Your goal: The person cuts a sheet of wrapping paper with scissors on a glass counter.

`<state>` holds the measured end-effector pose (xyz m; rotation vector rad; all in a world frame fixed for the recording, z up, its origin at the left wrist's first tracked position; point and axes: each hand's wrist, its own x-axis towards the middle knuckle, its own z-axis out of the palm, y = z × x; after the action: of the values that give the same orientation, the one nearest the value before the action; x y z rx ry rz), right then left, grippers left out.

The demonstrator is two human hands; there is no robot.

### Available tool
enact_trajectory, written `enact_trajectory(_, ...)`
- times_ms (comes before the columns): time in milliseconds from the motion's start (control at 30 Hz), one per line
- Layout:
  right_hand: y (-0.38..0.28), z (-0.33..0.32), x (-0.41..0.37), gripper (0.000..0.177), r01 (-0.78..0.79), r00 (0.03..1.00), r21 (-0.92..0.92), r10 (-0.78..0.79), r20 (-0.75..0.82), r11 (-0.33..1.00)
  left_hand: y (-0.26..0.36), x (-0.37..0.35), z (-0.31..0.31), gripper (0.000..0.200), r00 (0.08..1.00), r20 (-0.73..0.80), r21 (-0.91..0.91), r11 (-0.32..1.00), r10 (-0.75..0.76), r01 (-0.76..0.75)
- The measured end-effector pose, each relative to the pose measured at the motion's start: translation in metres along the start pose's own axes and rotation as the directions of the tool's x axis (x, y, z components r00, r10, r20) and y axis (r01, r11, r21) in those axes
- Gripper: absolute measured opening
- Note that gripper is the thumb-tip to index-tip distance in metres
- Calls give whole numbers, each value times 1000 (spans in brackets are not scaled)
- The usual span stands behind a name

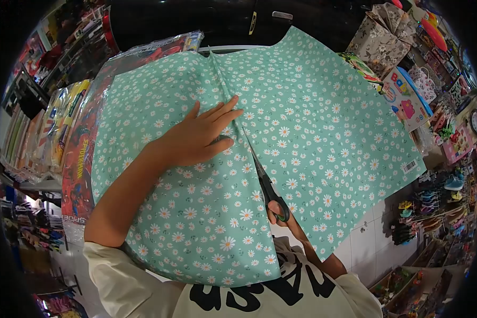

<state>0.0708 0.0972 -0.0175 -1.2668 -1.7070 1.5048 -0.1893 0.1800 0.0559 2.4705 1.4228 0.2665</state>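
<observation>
A large sheet of green wrapping paper [323, 138] with white daisies is spread in front of me, cut from its near edge up to about the middle. Flat on the left part, beside the line of the cut, lies my left hand [199, 132] with its fingers stretched out. My right hand [276, 211] grips a pair of black-handled scissors [265, 181], partly hidden by the paper. The blades point away from me, at the top end of the slit. Beyond their tip, a raised crease runs up to the far edge. A barcode label marks the right corner.
Under the paper's left side are plastic-wrapped Spider-Man packages [79, 159]. A floral gift bag [384, 40] and a boxed baby toy [405, 98] stand at the back right. A cutter knife [253, 22] lies on the black surface behind. Stocked shelves line both sides.
</observation>
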Motion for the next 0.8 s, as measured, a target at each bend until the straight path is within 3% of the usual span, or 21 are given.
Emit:
enact_trajectory(367,-3,-1,1,43,-17,999,-8,18,43,1000,2,1,-3,55,1000,7,-27,1000,1,-1)
enact_trajectory(600,-14,-20,-23,43,-112,964,-2,109,243,994,0,0,-2,53,1000,-14,-62,998,14,-15)
enact_trajectory(667,-2,-19,-33,43,-146,945,358,23,325,922,1,0,-2,52,1000,-12,-57,998,14,-14)
enact_trajectory(700,2,-16,-38,43,-211,942,606,-7,336,767,2,1,-3,51,1000,-10,-41,999,17,-17)
enact_trajectory(733,0,-25,-42,46,-117,911,552,-132,391,826,3,1,-3,50,1000,-6,-27,999,19,-19)
enact_trajectory(800,-12,-33,-58,47,-171,883,442,-62,466,880,3,1,-3,46,1000,23,-23,1000,6,-5)
